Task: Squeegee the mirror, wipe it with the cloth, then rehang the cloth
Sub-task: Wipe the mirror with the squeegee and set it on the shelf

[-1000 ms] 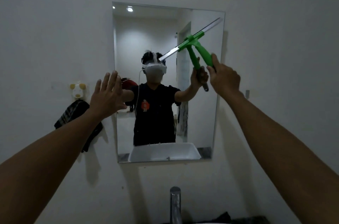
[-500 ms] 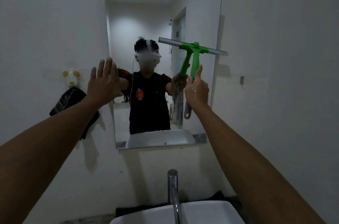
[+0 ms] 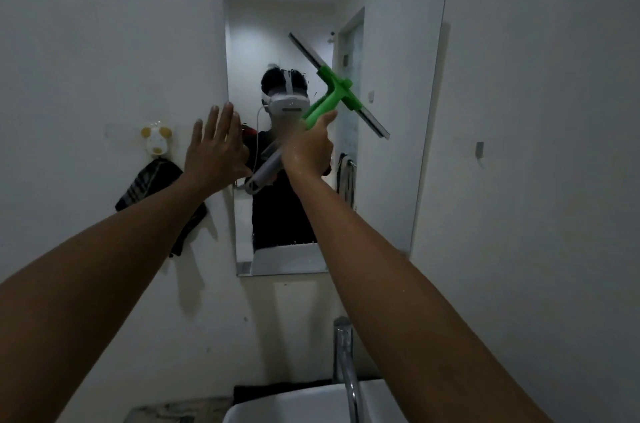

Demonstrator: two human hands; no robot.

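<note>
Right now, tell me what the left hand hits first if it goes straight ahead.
Probably the mirror at its left edge: the open left hand faces it there, palm forward. Depth is unclear; it could meet the wall beside it.

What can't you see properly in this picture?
Head view only:
- Squeegee handle: its middle is hidden inside the right hand.
- Cloth: the left arm covers its lower right part.
- Sink: cut off by the bottom edge.
- Blade touching the mirror: cannot tell.

Right hand [image 3: 306, 149] grips green squeegee [image 3: 337, 93] (blade tilted) vs mirror [image 3: 391, 111]; left hand [image 3: 214, 149] flat, fingers spread.
</note>
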